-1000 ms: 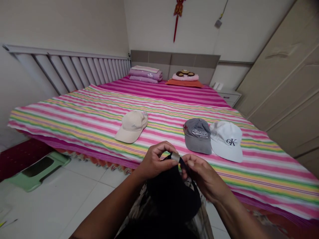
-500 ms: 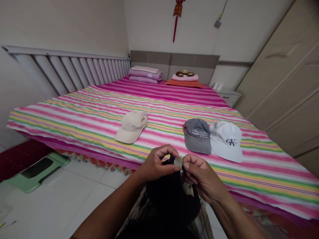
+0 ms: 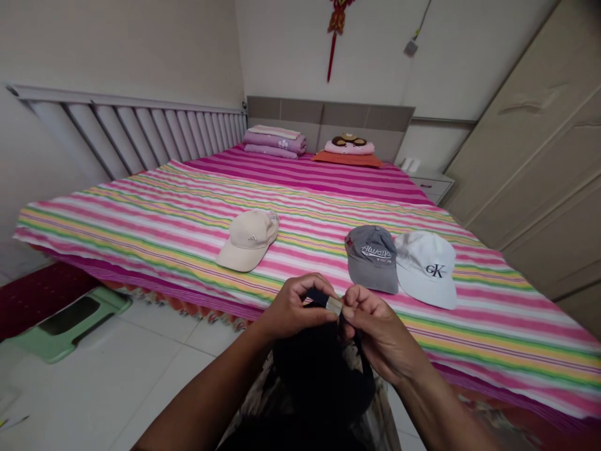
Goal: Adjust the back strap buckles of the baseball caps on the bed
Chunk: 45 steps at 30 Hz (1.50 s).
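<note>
A black cap (image 3: 314,369) hangs below my hands, in front of my lap. My left hand (image 3: 298,307) pinches the cap's back strap beside a metal buckle (image 3: 333,305). On the other side of the buckle, my right hand (image 3: 373,329) has its thumb and fingers closed on the dark strap. My fingers hide part of the strap. On the bed ahead lie a beige cap (image 3: 248,238) to the left, and a grey cap (image 3: 372,258) touching a white cap (image 3: 426,268) to the right.
The striped bed (image 3: 154,213) fills the middle. Folded purple bedding (image 3: 275,141) and a pink pillow (image 3: 350,147) lie near the headboard (image 3: 347,122). A green stool (image 3: 70,326) stands on the floor at left, and a wardrobe (image 3: 535,156) rises at right.
My right hand's fingers have shifted slightly up and left, closer to the buckle. My left hand keeps its pinch, and the caps on the bed stay where they were.
</note>
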Each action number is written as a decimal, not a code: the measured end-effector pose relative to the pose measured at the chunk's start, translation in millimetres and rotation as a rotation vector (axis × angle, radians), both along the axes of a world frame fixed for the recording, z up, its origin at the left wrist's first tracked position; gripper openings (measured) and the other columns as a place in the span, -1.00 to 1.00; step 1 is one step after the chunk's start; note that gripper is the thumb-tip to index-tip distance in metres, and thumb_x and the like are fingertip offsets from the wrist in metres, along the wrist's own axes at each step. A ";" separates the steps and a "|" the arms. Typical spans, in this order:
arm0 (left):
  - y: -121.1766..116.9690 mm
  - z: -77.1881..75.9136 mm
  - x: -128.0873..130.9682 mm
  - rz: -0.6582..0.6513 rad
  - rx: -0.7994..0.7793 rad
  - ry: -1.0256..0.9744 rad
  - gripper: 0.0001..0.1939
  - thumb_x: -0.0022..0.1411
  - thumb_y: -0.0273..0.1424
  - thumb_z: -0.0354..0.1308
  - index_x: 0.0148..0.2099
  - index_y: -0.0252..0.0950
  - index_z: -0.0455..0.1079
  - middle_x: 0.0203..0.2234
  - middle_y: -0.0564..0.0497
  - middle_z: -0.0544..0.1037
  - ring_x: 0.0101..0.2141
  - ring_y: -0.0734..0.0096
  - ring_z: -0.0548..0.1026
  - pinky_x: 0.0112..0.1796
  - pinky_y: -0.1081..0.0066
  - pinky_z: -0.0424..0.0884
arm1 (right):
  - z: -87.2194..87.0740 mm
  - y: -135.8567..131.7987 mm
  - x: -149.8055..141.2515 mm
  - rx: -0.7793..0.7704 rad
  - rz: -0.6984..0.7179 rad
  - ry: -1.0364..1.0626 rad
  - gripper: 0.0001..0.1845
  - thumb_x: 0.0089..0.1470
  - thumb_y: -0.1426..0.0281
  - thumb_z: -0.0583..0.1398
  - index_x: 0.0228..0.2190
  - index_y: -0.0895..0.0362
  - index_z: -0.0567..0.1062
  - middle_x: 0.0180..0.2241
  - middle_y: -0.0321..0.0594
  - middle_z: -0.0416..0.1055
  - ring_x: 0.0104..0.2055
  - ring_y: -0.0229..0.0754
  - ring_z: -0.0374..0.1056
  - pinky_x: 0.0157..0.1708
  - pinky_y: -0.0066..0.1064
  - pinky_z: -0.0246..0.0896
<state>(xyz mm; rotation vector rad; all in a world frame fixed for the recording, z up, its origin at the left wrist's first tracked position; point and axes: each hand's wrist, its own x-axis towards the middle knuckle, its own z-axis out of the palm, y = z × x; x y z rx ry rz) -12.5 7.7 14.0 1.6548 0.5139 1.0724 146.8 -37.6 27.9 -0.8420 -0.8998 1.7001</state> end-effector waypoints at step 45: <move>4.7 -3.3 16.0 -0.126 -0.737 -0.037 -0.76 -0.13 -0.34 0.22 -0.53 -0.35 0.21 -0.72 0.19 0.18 -0.69 0.70 0.07 -0.62 0.57 -0.08 | 9.3 6.5 17.0 0.733 -0.115 -1.172 -0.96 -0.09 0.46 0.11 -0.54 0.15 0.33 -0.61 -0.37 0.25 -0.56 -0.33 0.16 -0.54 -0.50 0.02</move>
